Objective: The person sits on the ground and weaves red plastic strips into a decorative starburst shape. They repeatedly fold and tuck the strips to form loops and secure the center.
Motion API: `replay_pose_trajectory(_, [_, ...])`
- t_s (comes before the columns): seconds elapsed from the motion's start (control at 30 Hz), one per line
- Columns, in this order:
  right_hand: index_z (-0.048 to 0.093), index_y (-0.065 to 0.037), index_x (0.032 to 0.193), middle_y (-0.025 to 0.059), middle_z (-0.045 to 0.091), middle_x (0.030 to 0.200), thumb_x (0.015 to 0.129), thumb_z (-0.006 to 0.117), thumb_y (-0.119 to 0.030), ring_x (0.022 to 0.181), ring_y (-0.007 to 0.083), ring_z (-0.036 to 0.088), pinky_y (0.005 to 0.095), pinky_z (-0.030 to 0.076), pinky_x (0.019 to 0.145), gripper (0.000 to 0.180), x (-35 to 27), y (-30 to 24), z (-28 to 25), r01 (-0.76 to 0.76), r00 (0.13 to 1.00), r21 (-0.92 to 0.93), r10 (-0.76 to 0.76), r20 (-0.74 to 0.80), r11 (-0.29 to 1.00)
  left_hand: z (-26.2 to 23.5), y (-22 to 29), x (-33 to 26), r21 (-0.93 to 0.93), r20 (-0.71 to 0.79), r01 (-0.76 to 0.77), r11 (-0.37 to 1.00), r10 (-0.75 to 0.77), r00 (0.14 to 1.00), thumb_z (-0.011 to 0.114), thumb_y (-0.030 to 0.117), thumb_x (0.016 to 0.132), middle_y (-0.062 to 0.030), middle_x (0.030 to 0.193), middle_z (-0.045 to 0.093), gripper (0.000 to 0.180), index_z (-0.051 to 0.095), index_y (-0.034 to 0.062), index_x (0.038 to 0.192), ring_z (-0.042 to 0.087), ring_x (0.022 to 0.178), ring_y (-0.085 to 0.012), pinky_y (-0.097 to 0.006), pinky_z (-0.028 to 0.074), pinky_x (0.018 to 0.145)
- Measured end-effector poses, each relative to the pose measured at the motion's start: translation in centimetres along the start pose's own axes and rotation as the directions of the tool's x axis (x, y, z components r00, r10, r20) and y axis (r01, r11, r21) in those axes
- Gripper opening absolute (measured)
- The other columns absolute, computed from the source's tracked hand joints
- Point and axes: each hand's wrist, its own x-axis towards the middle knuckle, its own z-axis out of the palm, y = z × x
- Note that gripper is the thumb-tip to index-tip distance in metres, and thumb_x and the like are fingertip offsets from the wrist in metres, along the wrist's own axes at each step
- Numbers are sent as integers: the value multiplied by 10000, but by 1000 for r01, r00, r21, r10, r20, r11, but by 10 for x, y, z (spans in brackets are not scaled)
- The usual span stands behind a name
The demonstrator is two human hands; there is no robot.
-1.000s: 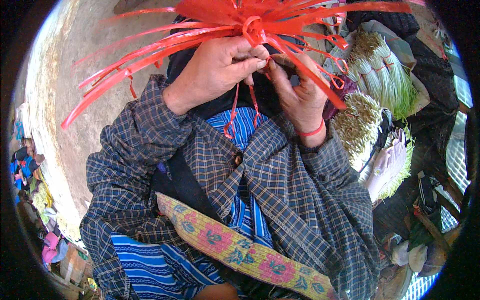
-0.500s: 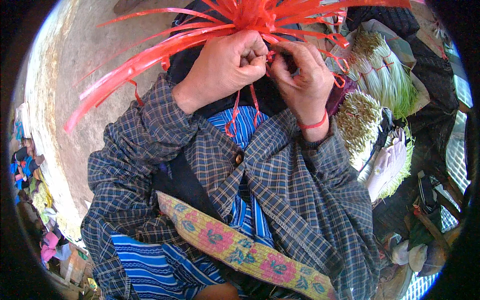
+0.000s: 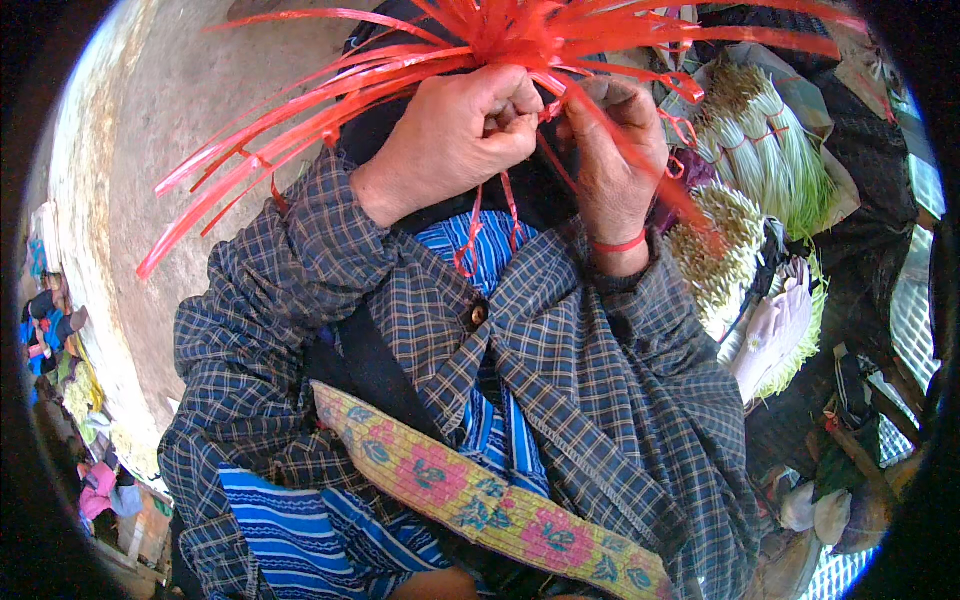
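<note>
A bunch of shiny red plastic strips point(image 3: 515, 35) fans out at the top of the view, its strips spreading to both sides. My left hand point(image 3: 450, 140) is closed in a pinch on strips just below the gathered middle of the bunch. Close on its right, my right hand point(image 3: 615, 165) has its thumb and fingers bent together around a thin red strip, mostly hidden by the fingers. A blurred red strip crosses in front of this hand. Thin red ends point(image 3: 510, 210) dangle below the left hand, over blue striped cloth.
Bundles of pale green-white stalks point(image 3: 765, 140) lie at the right on dark sheeting, with more cut stalks point(image 3: 715, 240) nearer me. A flowered yellow band point(image 3: 500, 490) lies across my lap. Bare ground point(image 3: 180, 170) stretches along the left, with coloured cloths point(image 3: 95, 490) at its edge.
My right hand has drawn slightly away from the left and turned more upright. A red strip now swings across it, and the strips on the left have shifted. My left hand has barely moved.
</note>
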Motion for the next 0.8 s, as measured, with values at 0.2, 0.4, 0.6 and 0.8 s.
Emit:
replay_pose_trajectory(0.2, [592,-22,938,89,630,814,770,602,-26,736,143,616,247,487,647,169,9,-7,-4,279,958,-363,-231,169,889,-8,1,0,80,54,-95,992,91,994,520,80,859,17,649,452,62,517,20,843,418,568,-42,-198,351,493])
replay_pose_trajectory(0.4, [602,-35,880,118,619,789,726,637,-63,718,265,616,316,499,634,160,13,-17,-10,485,873,-609,-302,383,628,-6,2,2,122,6,-126,985,126,992,520,113,867,-27,647,464,101,520,18,833,452,586,-102,-234,378,534])
replay_pose_trajectory(0.6, [561,-24,878,100,609,744,753,629,-78,648,215,598,293,477,583,153,9,-5,-3,414,910,-564,-348,227,714,0,1,0,267,-13,-198,943,209,978,531,129,854,-113,678,505,88,527,40,848,530,616,-252,-318,430,559])
replay_pose_trajectory(0.8, [552,-6,912,50,623,771,811,587,-75,669,95,576,255,475,596,127,5,1,-3,131,990,-259,-114,82,957,3,-10,-7,203,-12,-154,967,160,987,516,130,870,-86,695,481,102,520,30,851,495,667,-203,-299,408,615])
